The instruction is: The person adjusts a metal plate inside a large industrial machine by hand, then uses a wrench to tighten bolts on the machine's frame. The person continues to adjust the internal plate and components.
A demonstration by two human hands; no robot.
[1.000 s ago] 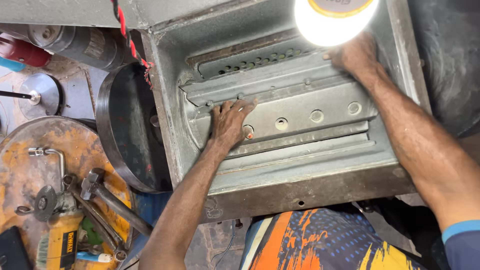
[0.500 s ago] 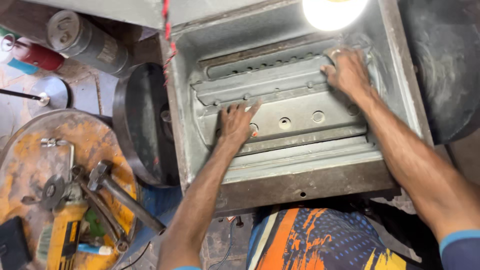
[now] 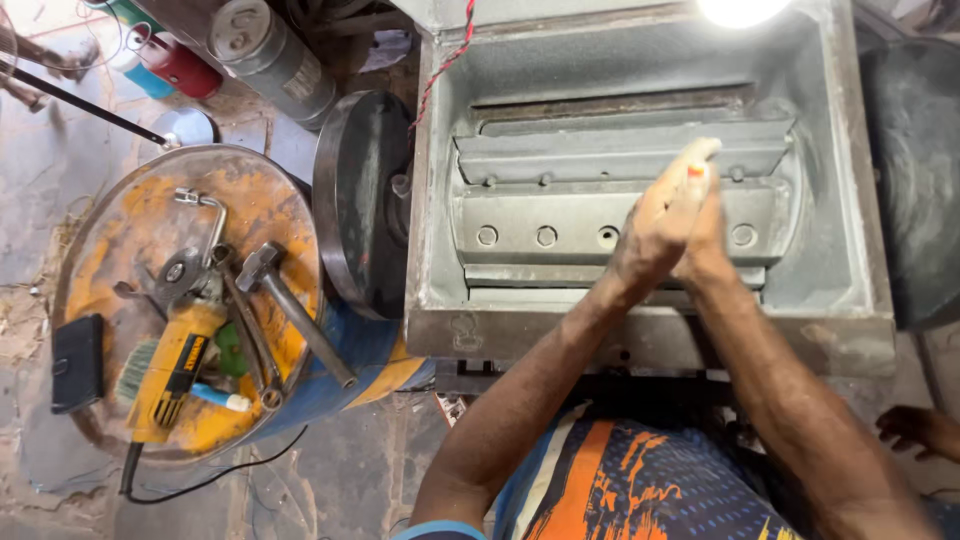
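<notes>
1. The grey metal housing [image 3: 640, 330], an open box-shaped machine body, stands at the centre right of the head view, just in front of the person's torso, with its open side facing up.
2. Inside it lies a stepped grey rotor block [image 3: 545, 215] with a row of round holes across its face and small bolt heads along the ledge above.
3. The left hand [image 3: 655, 235] and the right hand [image 3: 712, 235] are raised over the right part of that block, pressed flat against each other palm to palm, fingers straight and pointing away from the person. Neither has hold of anything.
4. Whether the hands touch the block beneath them cannot be told.
5. A bright lamp [image 3: 740, 8] glares at the top edge, above the housing's far wall.
6. A dark flywheel disc [image 3: 360, 200] sits against the housing's left wall, and a red-and-black twisted wire [image 3: 445, 55] hangs over the top left corner.
7. To the left stands a rusty orange drum [image 3: 130, 240], whose lid carries a yellow angle grinder [image 3: 175, 370], a hammer [image 3: 295, 310], a bent wrench [image 3: 205, 215] and a black wallet-like case [image 3: 77, 362].
8. A grey cylinder [image 3: 270, 60] and a red can [image 3: 180, 65] lie on the floor beyond the drum.
</notes>
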